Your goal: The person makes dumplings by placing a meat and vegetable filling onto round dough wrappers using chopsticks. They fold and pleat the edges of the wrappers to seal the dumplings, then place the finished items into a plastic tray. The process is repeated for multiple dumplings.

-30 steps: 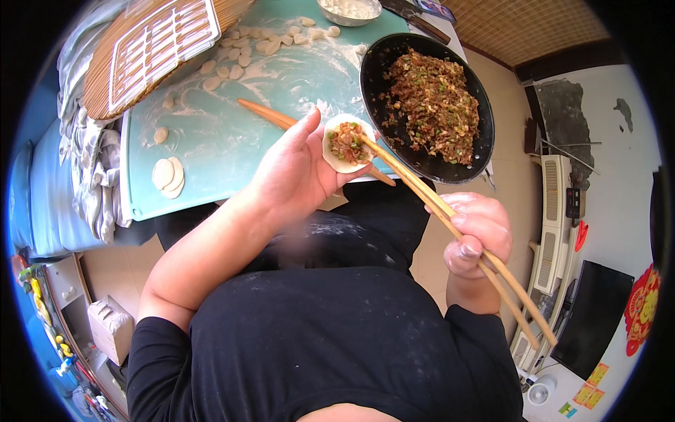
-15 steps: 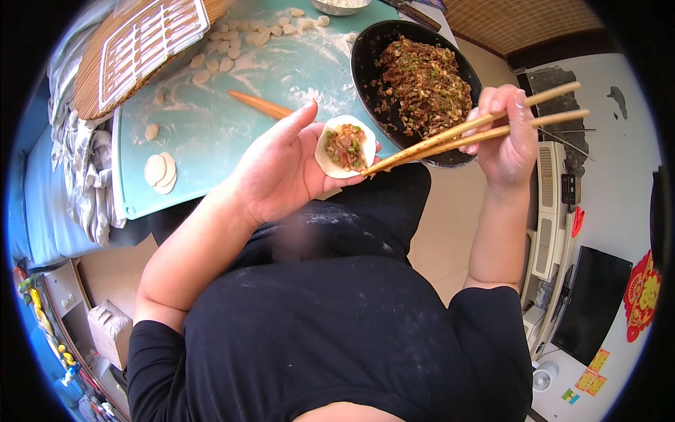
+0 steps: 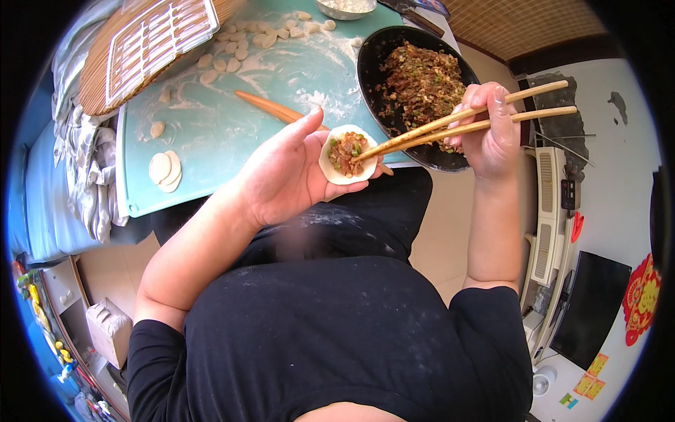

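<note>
On the fingers and palm of my left hand [image 3: 278, 172] rests a round white dumpling wrapper [image 3: 349, 180], its thumb raised beside the edge. Brown and green minced filling [image 3: 343, 149] is heaped in the wrapper's middle. My right hand [image 3: 494, 141] grips a pair of wooden chopsticks [image 3: 439, 129] whose tips touch the filling. Behind the chopsticks, a black pan [image 3: 369, 67] holds a large mound of the same mince [image 3: 425, 77]. Partly hidden by my left hand, a wooden rolling pin [image 3: 264, 104] lies on the floured mat.
Several small dough pieces [image 3: 264, 40] are scattered at the back of the green mat [image 3: 211, 116]. Flat wrappers [image 3: 162, 167] overlap at its left. A round woven tray [image 3: 93, 88] with a white rack stands far left; a bowl of flour [image 3: 346, 7] sits at the back.
The chopstick tips have gone from the wrapper's lower right edge onto the filling. My right hand has shifted slightly left with them. My left hand still supports the wrapper.
</note>
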The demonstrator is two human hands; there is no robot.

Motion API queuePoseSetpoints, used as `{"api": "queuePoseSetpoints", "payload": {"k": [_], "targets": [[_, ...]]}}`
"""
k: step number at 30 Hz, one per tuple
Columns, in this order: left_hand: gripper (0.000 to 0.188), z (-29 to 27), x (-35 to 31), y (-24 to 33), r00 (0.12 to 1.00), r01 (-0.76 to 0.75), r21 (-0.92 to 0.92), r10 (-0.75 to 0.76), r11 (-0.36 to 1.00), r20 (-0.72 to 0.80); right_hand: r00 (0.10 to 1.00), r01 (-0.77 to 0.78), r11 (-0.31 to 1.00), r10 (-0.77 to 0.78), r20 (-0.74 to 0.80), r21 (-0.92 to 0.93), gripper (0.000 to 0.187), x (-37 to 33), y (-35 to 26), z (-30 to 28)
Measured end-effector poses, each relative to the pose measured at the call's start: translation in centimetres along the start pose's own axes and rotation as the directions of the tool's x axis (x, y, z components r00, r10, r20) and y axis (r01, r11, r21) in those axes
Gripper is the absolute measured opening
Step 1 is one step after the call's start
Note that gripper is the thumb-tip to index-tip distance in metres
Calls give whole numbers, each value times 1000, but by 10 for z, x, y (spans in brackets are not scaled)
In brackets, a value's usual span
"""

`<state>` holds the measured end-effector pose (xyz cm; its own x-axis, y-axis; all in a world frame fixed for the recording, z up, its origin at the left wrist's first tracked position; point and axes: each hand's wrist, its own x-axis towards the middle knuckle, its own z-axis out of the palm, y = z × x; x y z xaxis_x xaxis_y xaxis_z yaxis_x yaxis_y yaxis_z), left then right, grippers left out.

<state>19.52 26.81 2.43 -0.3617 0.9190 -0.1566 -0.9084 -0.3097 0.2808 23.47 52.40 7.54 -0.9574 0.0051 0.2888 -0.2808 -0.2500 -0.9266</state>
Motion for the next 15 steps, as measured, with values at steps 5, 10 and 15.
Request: {"api": "queuePoseSetpoints", "payload": {"k": [5,10,15], "targets": [[65,0,0,0,1000,-3,-19,2,1000,-4,998,-3,995,-2,57,98,32,-2,2,-1],[65,-3,0,-1,1000,-6,-48,6,999,5,1000,1,999,0,-24,40,31,-4,8,-1],[64,-4,1,-3,1000,4,-63,-3,998,14,1000,-4,998,5,-3,57,30,-4,12,-2]]}}
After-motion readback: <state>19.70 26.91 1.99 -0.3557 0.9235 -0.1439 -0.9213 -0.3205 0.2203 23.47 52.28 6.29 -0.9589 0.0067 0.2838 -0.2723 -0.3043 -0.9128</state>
